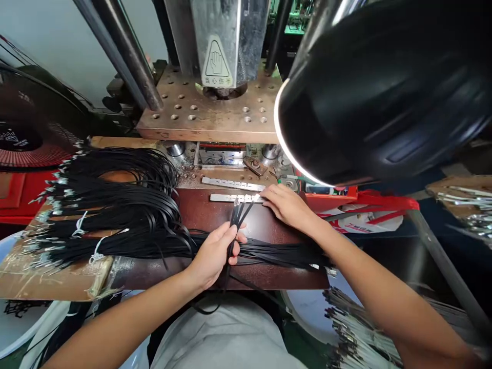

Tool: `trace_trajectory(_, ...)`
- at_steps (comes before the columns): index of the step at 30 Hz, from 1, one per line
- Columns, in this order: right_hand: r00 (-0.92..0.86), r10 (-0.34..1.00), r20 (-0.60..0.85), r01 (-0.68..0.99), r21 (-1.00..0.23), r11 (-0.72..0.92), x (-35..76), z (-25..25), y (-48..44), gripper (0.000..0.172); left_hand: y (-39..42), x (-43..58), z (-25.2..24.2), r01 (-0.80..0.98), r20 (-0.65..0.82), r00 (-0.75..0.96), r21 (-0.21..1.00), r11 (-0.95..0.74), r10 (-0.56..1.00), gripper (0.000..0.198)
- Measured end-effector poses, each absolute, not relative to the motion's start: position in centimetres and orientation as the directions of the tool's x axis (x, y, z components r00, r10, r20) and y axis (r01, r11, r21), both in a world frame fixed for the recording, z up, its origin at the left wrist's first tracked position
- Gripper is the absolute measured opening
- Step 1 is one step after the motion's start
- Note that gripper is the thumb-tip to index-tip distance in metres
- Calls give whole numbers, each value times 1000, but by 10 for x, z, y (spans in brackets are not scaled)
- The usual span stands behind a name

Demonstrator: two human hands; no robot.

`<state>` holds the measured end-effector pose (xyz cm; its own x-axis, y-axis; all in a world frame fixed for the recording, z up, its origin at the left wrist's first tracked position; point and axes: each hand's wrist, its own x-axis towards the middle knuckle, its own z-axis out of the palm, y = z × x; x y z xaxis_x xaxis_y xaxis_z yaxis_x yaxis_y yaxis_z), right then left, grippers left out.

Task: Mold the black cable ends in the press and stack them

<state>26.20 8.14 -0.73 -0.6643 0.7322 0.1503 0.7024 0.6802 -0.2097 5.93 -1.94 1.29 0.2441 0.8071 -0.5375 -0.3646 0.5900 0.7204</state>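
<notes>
My left hand (221,246) is closed around a small bunch of flat black cables (239,218). Their ends, with small clear or silvery tips, point up and away from me against the nearer slotted metal bar (223,198). My right hand (282,202) has its fingers curled over the right end of that bar. A second slotted metal bar (215,181) lies just behind, roughly parallel. Beneath my left hand more black cables (272,251) run across the dark red-brown board (200,210); my fingers hide part of the held bunch.
A press with a thick drilled plate (215,120) stands behind the bars. Large tied cable bundles (126,205) cover the left side over cardboard (57,282). A black lamp (369,102) hangs at upper right. Below right sits a tub of white cables (365,328).
</notes>
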Motion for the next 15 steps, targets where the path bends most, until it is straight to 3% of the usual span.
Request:
trace_trajectory(4,-630,676,383,666,-181,724,258,1,65,32,-19,58,15,-432,-560,312,636,639,768,25)
trace_trajectory(6,-690,542,479,564,-113,818,249,3,57,31,-19,61,16,-449,-567,344,600,662,748,23)
trace_trajectory(9,-779,362,512,401,-39,915,238,2,54,27,-17,65,17,-458,-582,384,554,695,717,21)
trace_trajectory(11,-758,390,523,386,-123,914,234,1,56,28,-13,64,16,-459,-560,373,581,672,740,20)
trace_trajectory(13,-670,515,535,432,-282,856,231,-1,59,28,-6,58,13,-434,-501,285,693,576,817,21)
trace_trajectory(15,-538,650,536,460,-460,760,227,-4,62,28,2,48,10,-354,-400,153,831,428,904,36)
